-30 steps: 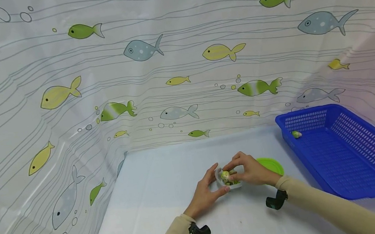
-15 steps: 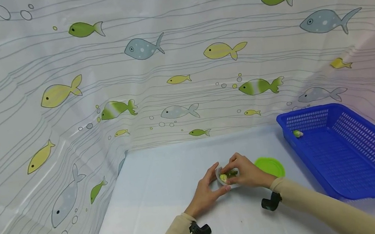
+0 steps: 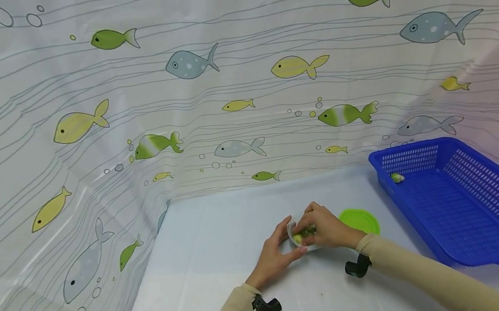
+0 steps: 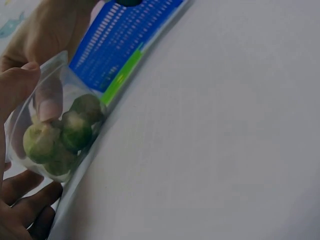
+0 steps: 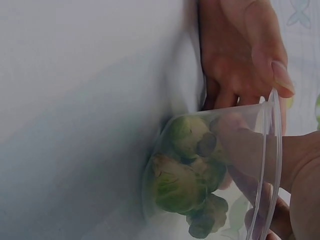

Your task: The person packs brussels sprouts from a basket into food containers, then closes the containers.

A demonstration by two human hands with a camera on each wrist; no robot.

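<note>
A clear round plastic tub (image 3: 291,231) stands on the white tabletop between the two hands. My left hand (image 3: 273,262) grips its side, thumb and fingers spread around the wall. Reaching in over the rim, my right hand (image 3: 329,229) pinches a pale green Brussels sprout (image 4: 41,142) between thumb and fingers. More sprouts (image 5: 179,187) lie at the bottom, seen through the clear wall in the right wrist view. Part of the tub's far side is hidden behind my right hand.
A bright green round lid (image 3: 360,221) lies flat just right of the tub, partly behind my right hand. Further right stands a large blue plastic basket (image 3: 415,232), with one small sprout (image 3: 397,177) in its back left corner. A fish-print curtain (image 3: 232,81) hangs behind the table.
My right hand has moved slightly left and lowered the sprout from near the rim deeper into the tub. The left hand keeps its hold in the same place.
</note>
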